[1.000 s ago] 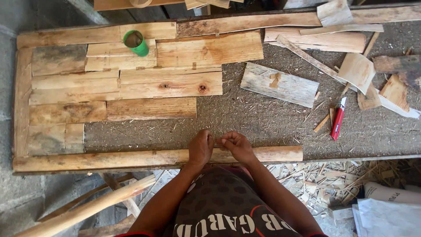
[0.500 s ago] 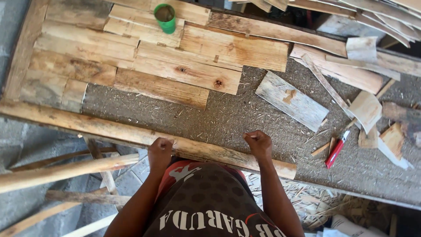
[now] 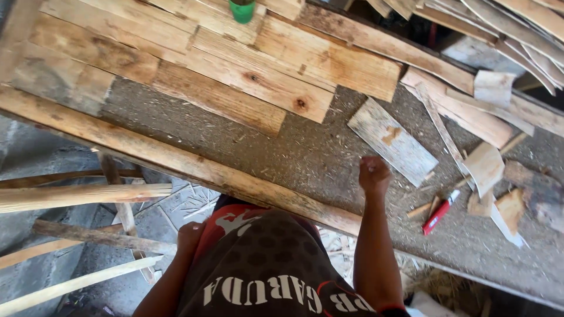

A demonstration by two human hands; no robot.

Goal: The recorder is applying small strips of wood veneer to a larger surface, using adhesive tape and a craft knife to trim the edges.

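The right hand (image 3: 374, 174) is held fisted, fingers together, over the workbench (image 3: 329, 158) near its front-edge plank (image 3: 176, 161); the left hand (image 3: 189, 235) is lowered, fingers curled, empty

Sawdusty workbench (image 3: 305, 158) under pallet boards (image 3: 258, 70)

A long wooden beam (image 3: 176, 161) runs along the near edge of the sawdust-strewn work surface (image 3: 305, 158). The right hand (image 3: 374, 174) is over that surface just beyond the beam, beside a short grey wooden board (image 3: 392, 141) lying to its right. The left hand (image 3: 189, 236) hangs below the beam, off the surface. Behind lie fitted pale wooden planks (image 3: 235, 64), with a green cup (image 3: 242, 10) on them. Right of the short board lie scattered wood offcuts (image 3: 487, 167) and a red marker pen (image 3: 439, 212).
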